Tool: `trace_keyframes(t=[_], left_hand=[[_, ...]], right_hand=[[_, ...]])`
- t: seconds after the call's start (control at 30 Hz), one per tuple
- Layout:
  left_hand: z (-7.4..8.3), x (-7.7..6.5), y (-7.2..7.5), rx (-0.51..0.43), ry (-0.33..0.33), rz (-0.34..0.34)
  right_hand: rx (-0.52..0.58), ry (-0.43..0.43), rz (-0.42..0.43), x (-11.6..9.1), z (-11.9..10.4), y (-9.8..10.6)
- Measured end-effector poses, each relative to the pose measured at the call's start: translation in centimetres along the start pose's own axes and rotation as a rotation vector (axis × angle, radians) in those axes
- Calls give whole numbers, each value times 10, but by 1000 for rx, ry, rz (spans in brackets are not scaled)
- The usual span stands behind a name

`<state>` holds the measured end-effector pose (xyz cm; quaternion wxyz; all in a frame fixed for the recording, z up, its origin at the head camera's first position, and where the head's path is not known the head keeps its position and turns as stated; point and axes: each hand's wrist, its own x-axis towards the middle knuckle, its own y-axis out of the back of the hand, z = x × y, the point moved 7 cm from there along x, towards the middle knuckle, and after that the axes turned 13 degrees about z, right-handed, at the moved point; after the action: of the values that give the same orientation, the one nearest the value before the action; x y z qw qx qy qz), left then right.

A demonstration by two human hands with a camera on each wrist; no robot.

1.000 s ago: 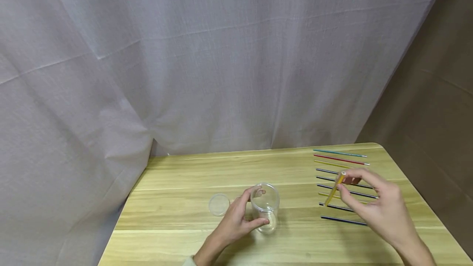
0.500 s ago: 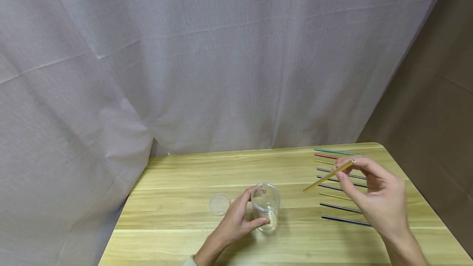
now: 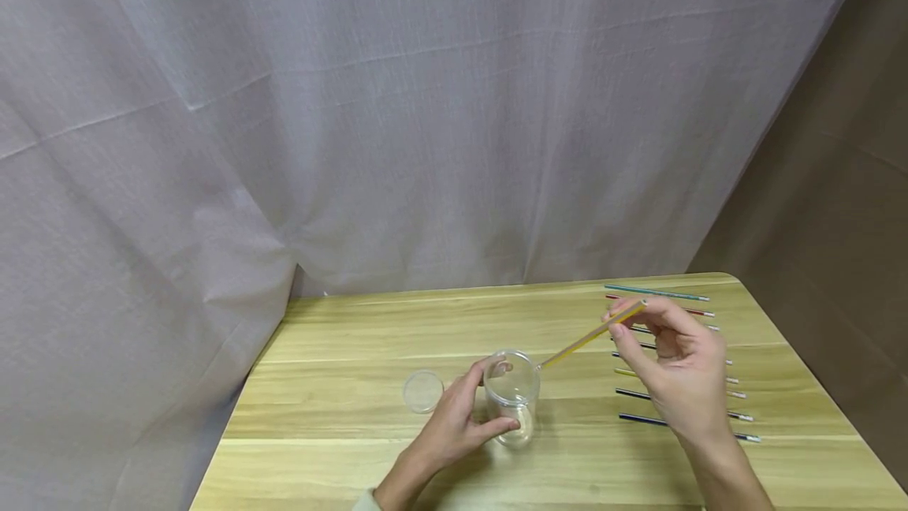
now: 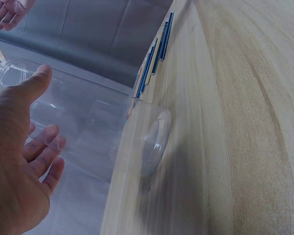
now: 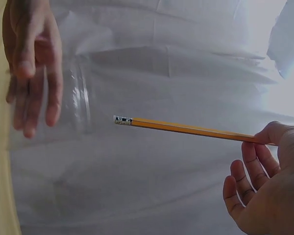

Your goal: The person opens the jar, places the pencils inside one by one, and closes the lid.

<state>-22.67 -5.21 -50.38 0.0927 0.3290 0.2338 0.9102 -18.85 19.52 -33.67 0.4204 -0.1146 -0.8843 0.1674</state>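
Note:
My left hand (image 3: 457,428) grips a clear plastic jar (image 3: 514,400) round its side; the jar stands upright on the table with its mouth uncovered. Between thumb and fingertips, my right hand (image 3: 677,369) pinches a yellow pencil (image 3: 592,335) near one end. The pencil slants down to the left, its eraser end right at the jar's rim in the head view. In the right wrist view the white eraser and metal band of the pencil (image 5: 186,128) point toward the jar (image 5: 78,98). Through the clear wall, the left fingers (image 4: 44,152) show behind the jar.
A round clear lid (image 3: 423,391) lies on the wooden table (image 3: 355,337) left of the jar. Several pencils, among them a green pencil (image 3: 656,292) and a dark blue pencil (image 3: 641,419), lie in a row at the right, partly behind my right hand. A grey curtain (image 3: 426,140) hangs behind.
My right hand has moved left from over the pencil row, bringing the yellow pencil to the jar's rim and turning it so its lower end points left. The left hand and jar stay put.

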Motion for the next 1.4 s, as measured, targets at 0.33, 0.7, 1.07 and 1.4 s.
trace_keyframes(t=[0.33, 0.7, 1.07, 1.4], left_hand=[[-2, 0, 0, 3, 14, -7], [-1, 0, 0, 18, -24, 11], [-2, -1, 0, 16, 1, 3], [-3, -1, -1, 7, 4, 0]], right_hand=[[-134, -104, -6, -22, 31, -7], [-273, -207, -9, -53, 62, -9], [-398, -271, -37, -74, 83, -13], [-427, -301, -24, -83, 94, -11]])
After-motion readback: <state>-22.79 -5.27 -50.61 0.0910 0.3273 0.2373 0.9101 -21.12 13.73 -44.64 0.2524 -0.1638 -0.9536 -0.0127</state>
